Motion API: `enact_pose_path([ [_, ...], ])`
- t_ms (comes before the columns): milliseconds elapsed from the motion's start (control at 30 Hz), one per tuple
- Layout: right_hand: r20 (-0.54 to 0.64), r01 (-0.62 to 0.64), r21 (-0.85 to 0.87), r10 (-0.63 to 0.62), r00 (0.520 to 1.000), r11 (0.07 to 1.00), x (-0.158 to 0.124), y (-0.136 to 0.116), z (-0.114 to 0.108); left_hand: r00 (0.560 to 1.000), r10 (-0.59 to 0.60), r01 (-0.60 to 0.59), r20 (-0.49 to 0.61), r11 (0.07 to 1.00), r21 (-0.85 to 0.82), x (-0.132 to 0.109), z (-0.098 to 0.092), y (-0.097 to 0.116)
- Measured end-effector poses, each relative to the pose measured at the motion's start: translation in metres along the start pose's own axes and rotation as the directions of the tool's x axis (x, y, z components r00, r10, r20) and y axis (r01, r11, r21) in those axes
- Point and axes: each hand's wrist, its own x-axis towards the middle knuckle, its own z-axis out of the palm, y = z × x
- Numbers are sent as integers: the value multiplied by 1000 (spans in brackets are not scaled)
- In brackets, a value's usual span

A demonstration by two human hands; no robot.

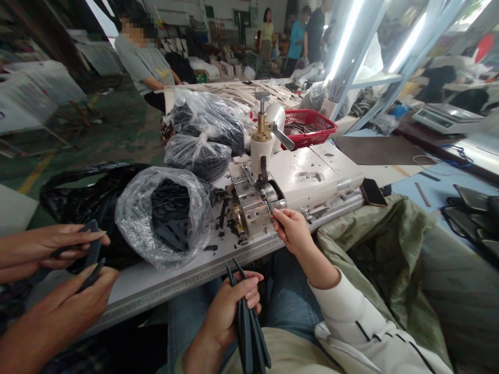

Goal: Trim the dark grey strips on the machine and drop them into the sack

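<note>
My left hand [230, 306] is closed round a bundle of dark strips [249, 332] held over my lap, below the table edge. My right hand [290, 226], in a white sleeve, pinches a small dark strip [268, 206] and holds it against the metal head of a white bench machine [307, 179]. Black offcuts [224, 221] lie on the table just left of that head.
A co-worker's two hands [66, 270] at the far left hold dark strips. An open clear bag of black pieces [163, 215] and tied bags [206, 130] stand left of the machine. A red basket [310, 127], a phone [373, 192] and a green sack [390, 259] are on the right.
</note>
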Motion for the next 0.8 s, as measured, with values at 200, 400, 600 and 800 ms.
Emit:
enact_pose_path([
  [200,-32,-13,-24,12,999,1000,18,3,24,1000,0,-1,-14,998,-69,0,-12,-2],
  [400,-101,14,64,-7,995,998,16,6,29,1000,5,-5,-10,998,-57,3,-12,1],
  [600,-135,40,122,-23,991,992,16,8,30,1000,-8,8,-5,996,-84,5,-11,2],
  [800,-354,281,61,-242,903,958,16,9,9,1000,-4,3,-4,995,-101,5,-15,2],
])
